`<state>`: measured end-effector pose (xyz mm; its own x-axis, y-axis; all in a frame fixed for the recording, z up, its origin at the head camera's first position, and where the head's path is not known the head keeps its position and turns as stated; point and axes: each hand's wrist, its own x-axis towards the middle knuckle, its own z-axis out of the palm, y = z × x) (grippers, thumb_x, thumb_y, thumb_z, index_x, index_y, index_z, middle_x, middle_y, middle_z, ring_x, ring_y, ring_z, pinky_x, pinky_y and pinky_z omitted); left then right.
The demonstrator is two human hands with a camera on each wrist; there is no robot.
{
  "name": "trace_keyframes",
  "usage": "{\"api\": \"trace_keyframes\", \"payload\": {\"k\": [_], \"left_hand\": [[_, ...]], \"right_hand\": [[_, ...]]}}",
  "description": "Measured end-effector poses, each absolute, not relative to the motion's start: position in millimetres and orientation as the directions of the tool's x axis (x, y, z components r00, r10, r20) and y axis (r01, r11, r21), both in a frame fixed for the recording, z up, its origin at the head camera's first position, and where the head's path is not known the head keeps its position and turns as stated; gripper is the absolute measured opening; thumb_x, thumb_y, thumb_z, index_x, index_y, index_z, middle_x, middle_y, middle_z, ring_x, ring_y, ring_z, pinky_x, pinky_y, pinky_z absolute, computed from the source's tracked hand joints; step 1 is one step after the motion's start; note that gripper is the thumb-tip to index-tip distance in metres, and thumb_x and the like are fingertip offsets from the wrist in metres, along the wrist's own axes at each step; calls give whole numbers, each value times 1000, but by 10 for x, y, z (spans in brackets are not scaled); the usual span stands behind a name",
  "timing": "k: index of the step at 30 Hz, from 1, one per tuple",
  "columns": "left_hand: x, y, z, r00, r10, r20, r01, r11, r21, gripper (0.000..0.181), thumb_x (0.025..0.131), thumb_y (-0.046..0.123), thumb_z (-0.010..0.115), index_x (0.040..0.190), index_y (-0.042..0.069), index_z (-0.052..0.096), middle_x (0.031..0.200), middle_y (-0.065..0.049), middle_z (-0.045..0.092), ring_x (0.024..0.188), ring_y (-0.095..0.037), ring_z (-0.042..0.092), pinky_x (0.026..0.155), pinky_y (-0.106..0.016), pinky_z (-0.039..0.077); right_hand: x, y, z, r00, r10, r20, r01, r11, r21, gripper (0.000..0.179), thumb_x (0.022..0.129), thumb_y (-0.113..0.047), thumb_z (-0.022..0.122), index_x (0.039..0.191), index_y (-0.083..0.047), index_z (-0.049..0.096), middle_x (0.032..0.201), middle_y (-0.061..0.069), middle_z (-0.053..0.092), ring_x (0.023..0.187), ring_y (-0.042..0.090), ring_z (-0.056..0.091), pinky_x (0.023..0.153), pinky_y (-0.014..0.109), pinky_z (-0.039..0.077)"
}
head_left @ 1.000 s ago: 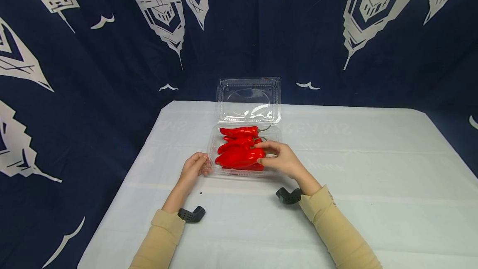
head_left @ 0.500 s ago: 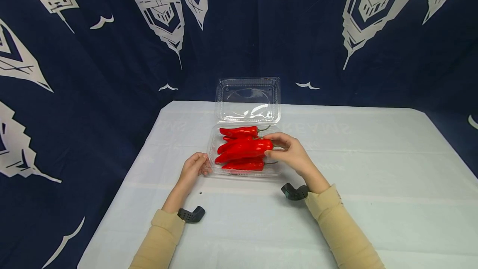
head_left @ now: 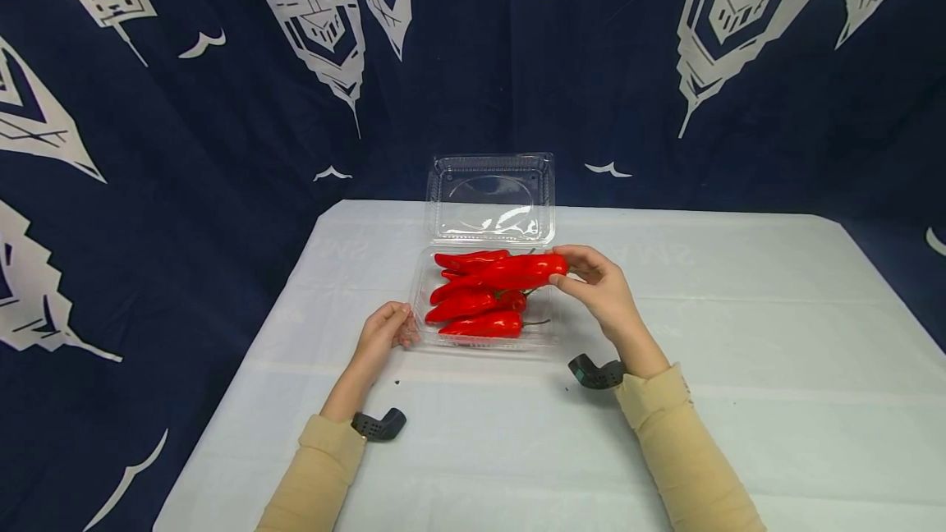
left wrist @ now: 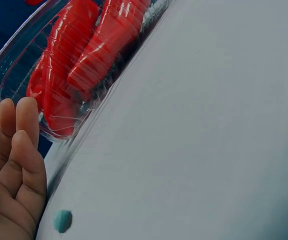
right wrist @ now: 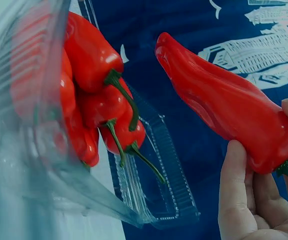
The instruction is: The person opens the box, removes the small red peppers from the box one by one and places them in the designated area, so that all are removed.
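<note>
A clear plastic clamshell box (head_left: 547, 338) lies open on the table with several red peppers (head_left: 480, 324) in its base. My right hand (head_left: 602, 290) pinches one long red pepper (head_left: 521, 271) by its stem end, thumb on one side and fingers on the other. In the right wrist view, this held pepper (right wrist: 229, 105) shows its green stem beside the fingers, apart from the peppers (right wrist: 91, 50) in the box. My left hand (head_left: 386, 335) is at the left side of the box. In the left wrist view, the left hand's fingers (left wrist: 28, 117) are fairly straight beside the box corner.
The box's clear lid (head_left: 491, 195) stands raised behind its base, near the far table edge. A white cloth covers the table (head_left: 702, 335). Behind hangs a dark blue curtain (head_left: 458, 89) with pale building prints. Small dark specks lie on the cloth.
My right hand has lifted the pepper from the front of the pile and moved it up, back and rightward. Peppers beneath it are now uncovered. The left hand has stayed in place.
</note>
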<state>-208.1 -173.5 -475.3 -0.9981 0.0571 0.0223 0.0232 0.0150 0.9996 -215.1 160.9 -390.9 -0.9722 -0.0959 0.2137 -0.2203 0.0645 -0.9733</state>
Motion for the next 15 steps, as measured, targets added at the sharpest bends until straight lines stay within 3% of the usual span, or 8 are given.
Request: {"api": "trace_keyframes", "payload": {"k": [5,11,15], "left_hand": [[-2097,-1745,-4790,-998,51,33,34,22,999,22,99,19,49,90,-1,52,72,-4,57,62,-13,59,55,-22,47],[-2092,-1741,-4790,-998,52,37,38,17,999,20,98,18,49,89,1,53,73,-4,57,62,-13,59,54,-22,46],[-2089,-1738,-4786,-998,54,38,39,14,999,19,98,18,49,89,1,53,73,-5,57,62,-13,59,54,-21,46]], "right_hand": [[-2153,1670,-3886,-967,-61,246,-249,63,-966,40,82,-1,68,120,5,55,102,-11,63,98,14,56,101,44,33],[-2164,1742,-3869,-973,-2,230,-230,9,-973,36,83,0,67,118,1,58,109,-7,63,96,14,59,87,23,47],[-2171,1795,-3855,-974,46,222,-224,-45,-974,37,83,0,68,119,0,58,111,-5,62,96,12,61,80,20,50]]}}
